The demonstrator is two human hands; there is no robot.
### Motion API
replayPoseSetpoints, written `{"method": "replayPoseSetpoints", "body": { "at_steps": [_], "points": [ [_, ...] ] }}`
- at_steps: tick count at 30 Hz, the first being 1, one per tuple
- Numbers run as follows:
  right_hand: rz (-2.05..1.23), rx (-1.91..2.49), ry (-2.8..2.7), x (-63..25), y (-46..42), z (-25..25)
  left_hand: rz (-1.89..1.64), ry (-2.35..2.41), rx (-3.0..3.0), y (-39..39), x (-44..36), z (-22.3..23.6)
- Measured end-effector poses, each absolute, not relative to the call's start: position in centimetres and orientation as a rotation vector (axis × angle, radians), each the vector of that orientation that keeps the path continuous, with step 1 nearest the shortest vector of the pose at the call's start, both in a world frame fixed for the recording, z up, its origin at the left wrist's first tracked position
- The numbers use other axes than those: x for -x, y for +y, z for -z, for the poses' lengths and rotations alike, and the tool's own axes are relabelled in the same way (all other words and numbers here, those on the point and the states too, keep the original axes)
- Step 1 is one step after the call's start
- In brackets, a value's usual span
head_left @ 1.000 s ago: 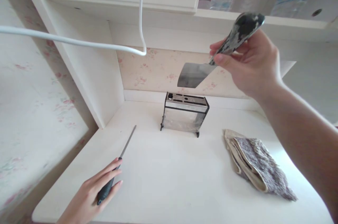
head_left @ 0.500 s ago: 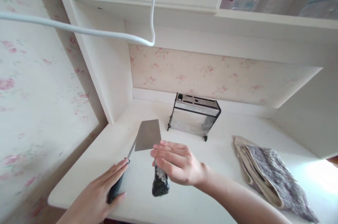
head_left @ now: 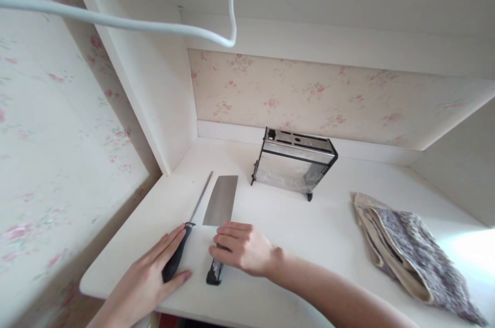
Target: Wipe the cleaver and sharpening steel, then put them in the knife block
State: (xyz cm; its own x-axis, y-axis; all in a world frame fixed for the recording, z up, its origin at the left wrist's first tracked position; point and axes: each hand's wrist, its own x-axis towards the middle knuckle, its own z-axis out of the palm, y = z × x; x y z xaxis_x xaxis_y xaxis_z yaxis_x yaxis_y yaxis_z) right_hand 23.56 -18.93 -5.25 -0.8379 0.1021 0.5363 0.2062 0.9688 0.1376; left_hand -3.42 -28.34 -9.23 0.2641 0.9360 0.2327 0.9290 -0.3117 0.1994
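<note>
A cleaver with a broad steel blade and dark handle lies flat on the white desk, blade pointing away from me. My right hand rests over its handle, fingers curled on it. Just left of it lies a honing steel with a black handle. My left hand lies on that handle, fingers stretched along it. A metal knife block stands behind, near the back wall.
A folded patterned cloth lies at the right of the desk. A white cable hangs across the upper left. A white side panel bounds the left, a shelf runs overhead.
My right hand has brought the cleaver down from up high at the right and laid it flat beside the honing steel. My left hand has stayed on the steel's handle.
</note>
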Motion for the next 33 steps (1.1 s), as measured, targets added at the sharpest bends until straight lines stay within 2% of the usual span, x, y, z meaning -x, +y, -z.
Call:
{"method": "replayPoseSetpoints", "body": {
  "at_steps": [5,9,15,21,23,25,29,31,33],
  "points": [
    [0.364,0.252,-2.716,-22.2,-18.9,4.9,-0.503,1.849,-2.413,-28.3,3.7,9.5],
    [0.332,0.233,-2.865,-21.7,-18.8,4.1,-0.57,1.803,-2.352,-28.3,4.1,8.3],
    [0.278,0.248,-3.015,-21.0,-18.7,3.8,-0.914,1.895,-2.082,-25.9,3.1,4.6],
    [0.174,0.233,-2.986,-22.6,-18.8,2.7,-0.977,1.59,-1.88,-20.5,-2.3,0.3],
    [0.064,0.32,-2.877,-24.8,-18.6,1.6,-0.992,1.488,-1.803,-18.6,-4.2,-0.7],
    [-0.022,0.589,-2.685,-28.0,-17.9,0.1,-0.992,1.412,-1.768,-16.6,-6.0,-1.6],
    [-0.102,1.277,-1.808,-35.9,-15.0,-2.3,-0.954,1.342,-1.702,-12.7,-9.6,-2.7],
    [-0.101,1.428,-1.381,-39.5,-13.3,-2.6,-0.963,1.293,-1.648,-10.7,-11.5,-2.7],
    [-0.282,1.451,-1.198,-41.8,-12.0,-2.1,-1.016,1.226,-1.607,-8.9,-13.2,-2.2]
  ]
}}
